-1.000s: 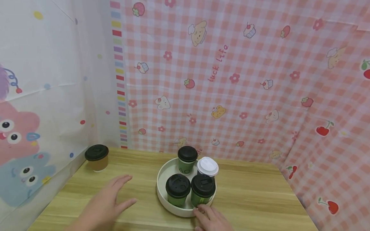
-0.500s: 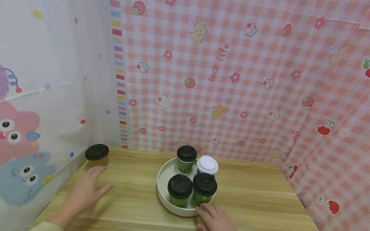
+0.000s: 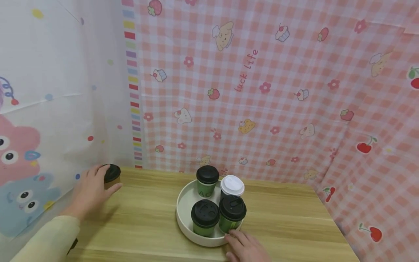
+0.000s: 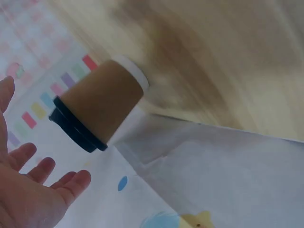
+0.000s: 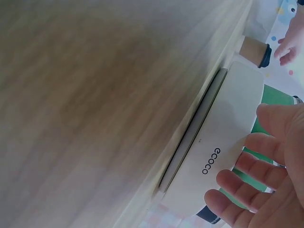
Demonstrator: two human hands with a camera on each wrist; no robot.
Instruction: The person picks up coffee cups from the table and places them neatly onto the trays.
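Note:
In the head view my left hand (image 3: 91, 189) reaches to a brown paper cup (image 3: 112, 180) with a black lid, partly covering it. The left wrist view shows its fingers spread, apart from the cup (image 4: 104, 97). On the right, my fingers touch the front right rim of a round white turntable tray (image 3: 178, 214); this right hand (image 3: 247, 247) is relaxed, not curled round anything. Standing in the tray are a front left green cup (image 3: 204, 230), a front right green cup (image 3: 229, 223), a back green cup (image 3: 206, 189), all black-lidded, and a white-lidded dark cup (image 3: 232, 185).
The wooden table (image 3: 284, 225) carries everything. A pink checked cloth (image 3: 262, 109) hangs behind and to the right. A white printed cloth (image 3: 65, 127) hangs on the left, close beside the brown cup. The tray wall (image 5: 223, 123) bears the word "ecoco".
My left hand has moved left and back to the brown cup. The tray has turned slightly: its front cups shifted right, the back one left. My right hand at the rim moved slightly right.

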